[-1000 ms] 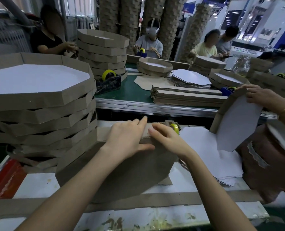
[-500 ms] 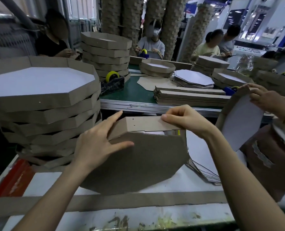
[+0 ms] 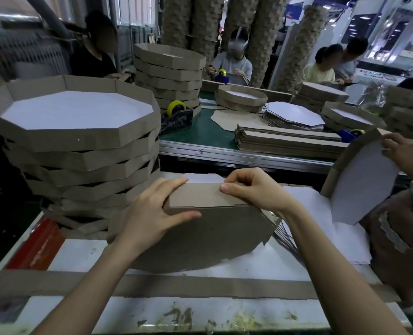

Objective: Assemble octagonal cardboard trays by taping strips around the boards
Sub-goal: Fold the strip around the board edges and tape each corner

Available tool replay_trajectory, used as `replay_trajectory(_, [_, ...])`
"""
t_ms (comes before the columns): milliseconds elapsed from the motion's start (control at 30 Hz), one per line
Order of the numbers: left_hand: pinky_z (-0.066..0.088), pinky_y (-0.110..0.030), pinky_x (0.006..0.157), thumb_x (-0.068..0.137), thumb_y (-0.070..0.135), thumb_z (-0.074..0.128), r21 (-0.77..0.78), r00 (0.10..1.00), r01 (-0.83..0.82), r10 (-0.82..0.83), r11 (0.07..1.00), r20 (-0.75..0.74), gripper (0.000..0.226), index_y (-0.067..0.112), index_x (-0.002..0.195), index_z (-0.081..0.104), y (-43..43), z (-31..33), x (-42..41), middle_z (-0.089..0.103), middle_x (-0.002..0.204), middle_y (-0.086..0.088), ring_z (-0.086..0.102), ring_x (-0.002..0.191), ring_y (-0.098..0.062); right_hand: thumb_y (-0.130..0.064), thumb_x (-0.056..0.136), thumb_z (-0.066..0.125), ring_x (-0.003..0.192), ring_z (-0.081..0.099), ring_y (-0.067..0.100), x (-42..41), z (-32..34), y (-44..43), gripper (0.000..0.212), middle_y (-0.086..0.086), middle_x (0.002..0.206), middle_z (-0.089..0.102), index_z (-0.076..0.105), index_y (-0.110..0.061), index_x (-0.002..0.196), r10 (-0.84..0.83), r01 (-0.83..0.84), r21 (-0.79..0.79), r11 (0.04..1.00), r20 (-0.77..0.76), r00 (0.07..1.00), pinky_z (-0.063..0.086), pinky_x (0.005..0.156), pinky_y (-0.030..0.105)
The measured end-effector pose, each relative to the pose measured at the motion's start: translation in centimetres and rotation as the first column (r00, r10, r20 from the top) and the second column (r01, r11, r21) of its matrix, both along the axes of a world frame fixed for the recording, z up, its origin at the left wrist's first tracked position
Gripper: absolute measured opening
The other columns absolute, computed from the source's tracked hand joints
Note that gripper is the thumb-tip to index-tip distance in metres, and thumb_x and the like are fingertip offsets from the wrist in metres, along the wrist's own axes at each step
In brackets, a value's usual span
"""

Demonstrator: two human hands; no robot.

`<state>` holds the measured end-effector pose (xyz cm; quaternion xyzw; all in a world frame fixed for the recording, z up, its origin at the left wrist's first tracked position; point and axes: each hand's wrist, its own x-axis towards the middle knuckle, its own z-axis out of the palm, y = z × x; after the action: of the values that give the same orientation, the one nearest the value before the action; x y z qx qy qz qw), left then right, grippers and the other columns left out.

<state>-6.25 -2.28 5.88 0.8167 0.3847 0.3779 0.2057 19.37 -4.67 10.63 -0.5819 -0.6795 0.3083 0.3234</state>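
An octagonal brown cardboard board stands tilted on its edge on the white table, its brown back facing me. A cardboard strip is folded along its top edge. My left hand lies over the board's upper left corner, fingers straight on the strip and thumb stretched across the board's face. My right hand pinches the strip at the top right edge, fingers curled over it. A long loose cardboard strip lies flat across the table in front of the board.
A tall stack of finished trays stands at the left. White octagonal boards lie at the right beside another person's hand holding a tray. Beyond, a green table carries strips, tape dispensers and trays.
The board has come down and tipped closer to me. My left hand slid up onto the top left corner of the strip. My right hand moved down with the top edge, still pinching.
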Motion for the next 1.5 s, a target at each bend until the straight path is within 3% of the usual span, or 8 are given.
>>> replay_trajectory(200, [0.035,-0.003,0.085,0.071,0.073,0.065,0.055,0.994,0.035,-0.040,0.998,0.105,0.077,0.028,0.133,0.056,0.8,0.3,0.5,0.052,0.114,0.020,0.045,0.102,0.008,-0.038,0.088,0.072,0.063,0.056,0.003,0.5,2.0,0.2,0.019,-0.007,0.070,0.067,0.074,-0.020,0.083,-0.013,0.012,0.047,0.999,0.010,1.000,0.043,0.059,0.016])
replay_trajectory(367, [0.042,-0.027,0.089,0.072,0.070,0.065,-0.086,0.995,0.070,-0.064,0.994,0.071,0.077,0.033,0.138,0.049,1.9,-0.6,0.8,0.050,0.124,0.018,0.046,0.110,-0.001,-0.033,0.090,0.071,0.062,0.052,0.001,0.0,1.2,0.1,0.018,-0.006,0.070,0.064,0.074,-0.017,0.084,-0.085,0.084,0.018,0.996,0.040,0.996,0.041,0.061,0.018])
replay_trajectory(567, [0.038,-0.042,0.102,0.085,0.066,0.043,0.071,0.990,0.111,-0.104,0.991,-0.090,0.054,0.041,0.132,0.056,1.1,0.7,2.8,0.050,0.139,0.009,0.043,0.127,-0.014,-0.036,0.090,0.071,0.062,0.051,0.006,0.3,1.5,0.0,0.022,0.000,0.070,0.062,0.073,-0.015,0.083,-0.111,0.112,-0.015,0.994,0.049,0.993,0.040,0.060,0.023])
replay_trajectory(867, [0.037,-0.044,0.104,0.091,0.042,0.060,0.075,0.971,0.234,-0.229,0.969,-0.073,0.026,0.045,0.116,0.067,1.0,1.8,5.1,0.058,0.132,0.010,0.043,0.127,-0.018,-0.047,0.083,0.072,0.064,0.052,0.012,3.1,0.4,-0.8,0.025,0.000,0.069,0.061,0.071,-0.023,0.074,-0.137,0.126,-0.143,0.982,-0.071,0.988,0.039,0.056,0.020])
replay_trajectory(1033, [0.039,-0.047,0.102,0.087,0.037,0.065,-0.007,0.974,0.227,-0.227,0.974,-0.016,0.026,0.047,0.111,0.068,1.9,1.7,5.4,0.058,0.130,0.013,0.043,0.124,-0.016,-0.026,0.096,0.063,0.082,0.062,0.013,7.2,-3.4,2.0,0.015,0.005,0.094,0.067,0.073,-0.016,0.091,-0.588,0.567,-0.201,0.799,-0.455,0.669,0.050,0.053,0.018])
replay_trajectory(1267, [0.039,-0.043,0.105,0.084,0.045,0.060,-0.008,0.967,0.256,-0.256,0.967,0.006,0.026,0.054,0.107,0.067,2.3,1.3,5.6,0.055,0.130,0.022,0.041,0.127,-0.008,-0.011,0.096,0.051,0.076,0.058,0.029,14.5,-12.0,5.3,0.014,0.013,0.082,0.051,0.053,0.000,0.105,-0.828,0.728,-0.495,0.473,0.033,0.560,0.052,0.060,0.038])
replay_trajectory(1367, [0.039,-0.038,0.103,0.084,0.049,0.061,-0.005,0.964,0.267,-0.267,0.964,0.009,0.025,0.059,0.107,0.065,2.7,1.2,5.6,0.053,0.130,0.027,0.042,0.125,-0.005,-0.005,0.092,0.053,0.102,0.065,0.040,16.5,-14.6,6.3,0.019,0.023,0.102,0.060,0.056,0.005,0.109,-0.780,0.731,-0.543,0.413,0.202,0.592,0.054,0.084,0.046])
replay_trajectory(1500, [0.041,-0.037,0.101,0.084,0.055,0.054,0.000,0.961,0.276,-0.276,0.961,-0.003,0.027,0.058,0.110,0.064,3.3,1.2,5.8,0.053,0.130,0.027,0.044,0.125,-0.007,-0.005,0.094,0.054,0.095,0.062,0.036,17.9,-17.3,7.5,0.007,0.020,0.102,0.059,0.055,0.001,0.098,-0.728,0.732,-0.557,0.392,0.298,0.617,0.053,0.076,0.037])
